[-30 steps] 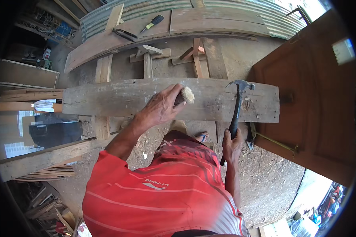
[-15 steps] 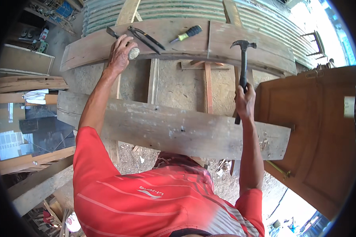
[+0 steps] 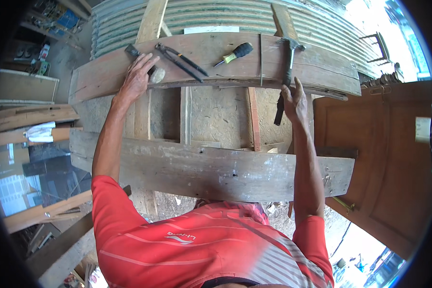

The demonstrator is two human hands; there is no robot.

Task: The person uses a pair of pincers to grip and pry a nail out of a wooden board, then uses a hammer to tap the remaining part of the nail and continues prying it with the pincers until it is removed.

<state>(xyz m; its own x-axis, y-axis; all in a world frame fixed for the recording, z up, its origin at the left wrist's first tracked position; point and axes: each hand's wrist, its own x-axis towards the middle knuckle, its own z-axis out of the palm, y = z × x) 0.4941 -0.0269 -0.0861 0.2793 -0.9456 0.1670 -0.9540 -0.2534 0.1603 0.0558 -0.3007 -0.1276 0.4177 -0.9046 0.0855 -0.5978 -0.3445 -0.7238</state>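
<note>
On the far plank (image 3: 225, 72), my left hand (image 3: 137, 77) is closed over a chisel (image 3: 157, 75). Its dark blade end shows past my fingers and its pale rounded handle end beside them; the middle is hidden. The claw hammer (image 3: 289, 62) lies with its head on the plank's right part, and its dark handle extends over the near edge. My right hand (image 3: 296, 102) is at that handle, thumb and fingers apart, touching it without a closed grip. Between my hands lie pincers (image 3: 182, 61) with dark handles and a screwdriver (image 3: 234, 54) with a black and yellow-green handle.
A second plank (image 3: 216, 168) crosses just in front of my body. Wooden beams (image 3: 253, 117) run beneath both planks. A thin dark strip (image 3: 261, 60) lies across the far plank. Corrugated metal sheeting (image 3: 216, 19) is behind; a brown wooden panel (image 3: 369, 158) stands at right.
My right hand has moved forward, setting the hammer down on the far plank, and its fingers have loosened. My left hand stays at the chisel. The view has shifted slightly.
</note>
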